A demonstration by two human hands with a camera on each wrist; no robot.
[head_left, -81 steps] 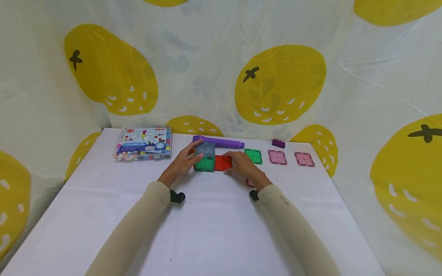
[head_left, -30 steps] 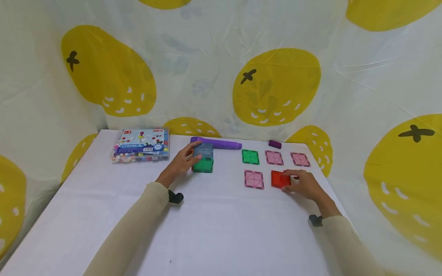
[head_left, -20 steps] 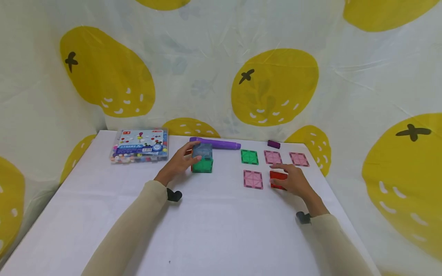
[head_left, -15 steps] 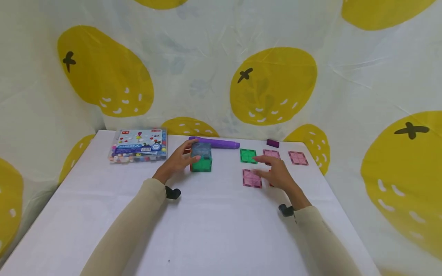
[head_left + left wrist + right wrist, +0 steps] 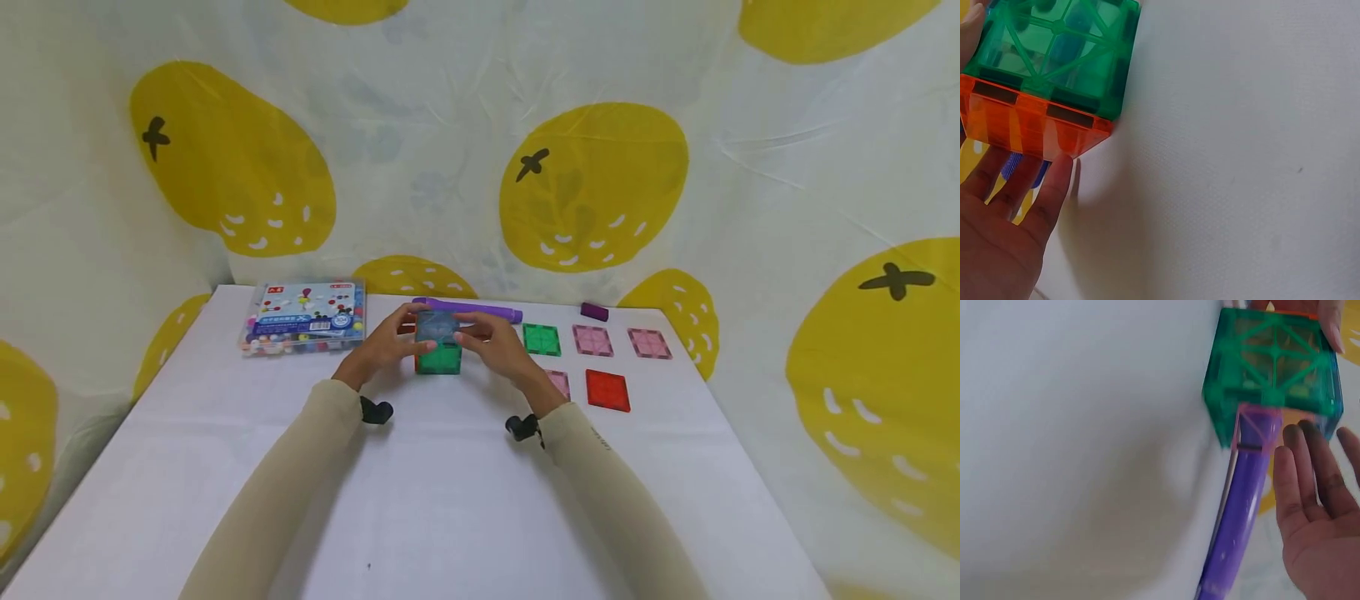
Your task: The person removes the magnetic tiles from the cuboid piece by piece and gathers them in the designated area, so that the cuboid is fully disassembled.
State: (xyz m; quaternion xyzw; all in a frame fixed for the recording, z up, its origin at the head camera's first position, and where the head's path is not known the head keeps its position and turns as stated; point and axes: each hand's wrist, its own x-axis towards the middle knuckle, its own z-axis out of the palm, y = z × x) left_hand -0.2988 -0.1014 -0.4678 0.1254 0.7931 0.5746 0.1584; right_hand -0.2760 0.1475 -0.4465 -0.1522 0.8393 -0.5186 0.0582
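A small cube of magnetic tiles (image 5: 438, 348) stands at the back middle of the white table (image 5: 450, 500), with a green front, a blue-grey top and an orange left side (image 5: 1035, 125). My left hand (image 5: 408, 333) holds it from the left, fingers (image 5: 1022, 187) along the orange side and thumb over the top. My right hand (image 5: 476, 333) is open, its straight fingers (image 5: 1310, 462) close beside the cube's right side (image 5: 1272, 369). A purple marker (image 5: 480, 310) lies just behind the cube.
To the right lie flat tiles: a green tile (image 5: 542, 339), two pink tiles (image 5: 592, 340) (image 5: 649, 343), a red tile (image 5: 607, 390) and a third pink tile (image 5: 559, 382) partly behind my right wrist. A purple cap (image 5: 594, 312) lies at the back. A bead box (image 5: 305, 317) sits back left.
My right hand let go of the red tile on the right of the table and swung left to the cube. My left hand stayed on the cube.
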